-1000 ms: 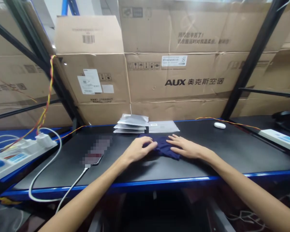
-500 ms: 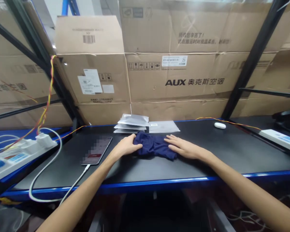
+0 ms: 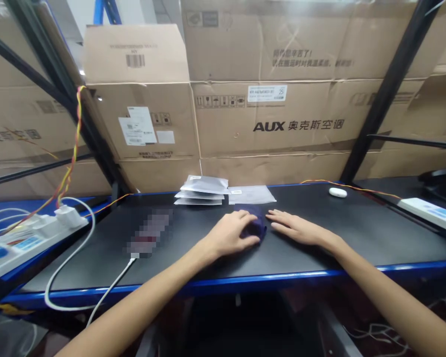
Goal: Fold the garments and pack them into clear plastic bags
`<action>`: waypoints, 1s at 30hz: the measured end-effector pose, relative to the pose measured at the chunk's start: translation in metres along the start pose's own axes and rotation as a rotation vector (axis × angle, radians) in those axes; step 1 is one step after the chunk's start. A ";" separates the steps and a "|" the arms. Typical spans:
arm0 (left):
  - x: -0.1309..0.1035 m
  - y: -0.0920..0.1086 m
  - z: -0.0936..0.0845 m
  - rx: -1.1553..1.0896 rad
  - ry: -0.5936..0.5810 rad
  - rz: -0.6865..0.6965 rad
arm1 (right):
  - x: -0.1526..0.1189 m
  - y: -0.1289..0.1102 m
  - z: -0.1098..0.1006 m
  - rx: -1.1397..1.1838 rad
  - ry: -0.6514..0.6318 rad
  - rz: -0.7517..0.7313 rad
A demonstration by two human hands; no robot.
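A bunched dark navy cloth (image 3: 259, 224) lies on the black tabletop, now a compact bundle partly hidden by my left hand (image 3: 233, 232). That hand is closed over the cloth's left side, its fingers curled across the top and its thumb along the near edge. Just right of the bundle, my right hand (image 3: 301, 228) rests low over the table, palm down with fingers stretched out toward the cloth and nothing in them. A narrow gap seems to separate its fingertips from the fabric. What kind of garment or piece the cloth is cannot be made out.
Behind the cloth lie a stack of flat translucent packets (image 3: 204, 185) and one single packet (image 3: 251, 195). A phone (image 3: 150, 233) with a white cable is at left, near a power strip (image 3: 33, 235). A white case (image 3: 338, 192) and another power strip (image 3: 427, 213) sit at right. Cardboard (image 3: 290, 148) walls the back.
My left hand has moved right and folded or pushed the cloth into a smaller bundle. My right hand has shifted slightly right and no longer lies on the cloth.
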State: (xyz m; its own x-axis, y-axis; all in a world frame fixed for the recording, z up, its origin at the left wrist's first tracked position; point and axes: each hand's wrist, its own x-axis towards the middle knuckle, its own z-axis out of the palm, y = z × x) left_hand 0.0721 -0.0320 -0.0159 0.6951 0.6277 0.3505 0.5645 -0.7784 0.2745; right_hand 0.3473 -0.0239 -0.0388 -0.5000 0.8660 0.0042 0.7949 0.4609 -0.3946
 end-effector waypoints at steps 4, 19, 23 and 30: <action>-0.007 0.003 0.005 -0.050 -0.135 0.070 | 0.000 0.003 0.001 0.013 0.014 -0.005; -0.060 -0.076 -0.019 0.009 -0.255 -0.248 | 0.029 -0.043 -0.003 0.070 0.048 -0.202; -0.052 -0.079 -0.017 0.022 -0.248 -0.244 | 0.035 -0.045 0.004 0.016 -0.010 -0.249; -0.023 -0.091 -0.006 0.028 -0.230 -0.153 | 0.024 -0.042 0.002 0.078 -0.041 -0.212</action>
State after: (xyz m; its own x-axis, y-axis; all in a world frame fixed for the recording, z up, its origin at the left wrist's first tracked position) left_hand 0.0019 0.0245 -0.0436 0.6819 0.7255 0.0931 0.6807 -0.6760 0.2823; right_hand 0.3012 -0.0224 -0.0238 -0.6675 0.7424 0.0580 0.6426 0.6137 -0.4587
